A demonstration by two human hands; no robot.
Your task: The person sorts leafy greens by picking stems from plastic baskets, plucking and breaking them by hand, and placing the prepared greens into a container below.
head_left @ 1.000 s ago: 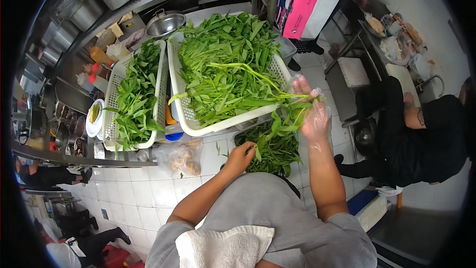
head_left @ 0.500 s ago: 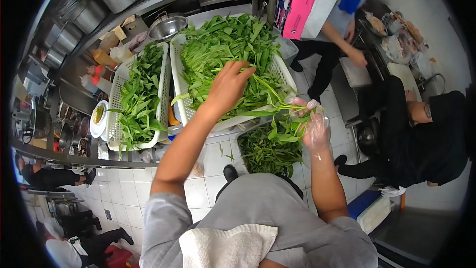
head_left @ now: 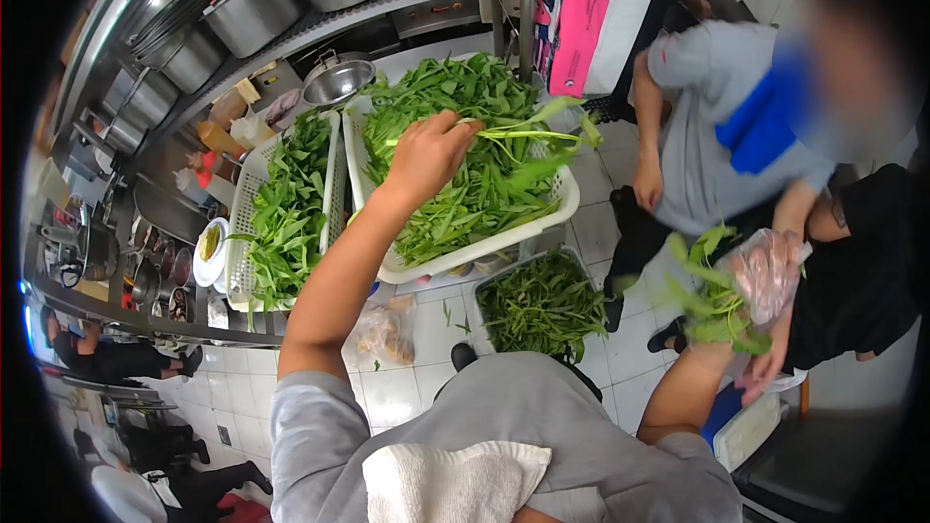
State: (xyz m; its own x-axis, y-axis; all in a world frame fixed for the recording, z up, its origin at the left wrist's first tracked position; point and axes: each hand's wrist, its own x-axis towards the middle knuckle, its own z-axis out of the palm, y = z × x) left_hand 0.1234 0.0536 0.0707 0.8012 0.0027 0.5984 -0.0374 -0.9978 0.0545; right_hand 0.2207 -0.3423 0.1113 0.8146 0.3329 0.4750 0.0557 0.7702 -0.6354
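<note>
Over the large white basket (head_left: 572, 196) heaped with cut greens (head_left: 460, 223), my left hand (head_left: 428, 157) pinches a few long green stems (head_left: 528, 134) that stick out to the right. My right hand (head_left: 765, 276), in a clear plastic glove, is out at the right and closed around a leafy bunch (head_left: 712, 291), partly blurred. A co-worker's hand is right beside it. A narrower white basket (head_left: 244, 218) on the left holds more leafy greens (head_left: 291, 208). Below the large basket, a tub of darker greens (head_left: 542, 305) stands near my body.
A co-worker in a grey shirt (head_left: 712, 87) with a blue cloth stands close on the right, and another person in black is behind. A plastic bag (head_left: 386, 329) lies near the counter. Metal pots (head_left: 257, 15) line the upper shelf. A steel bowl (head_left: 337, 82) sits behind the baskets.
My right hand has swung right with the leafy bunch, away from the stems my left hand now holds. The co-worker in grey has come much closer.
</note>
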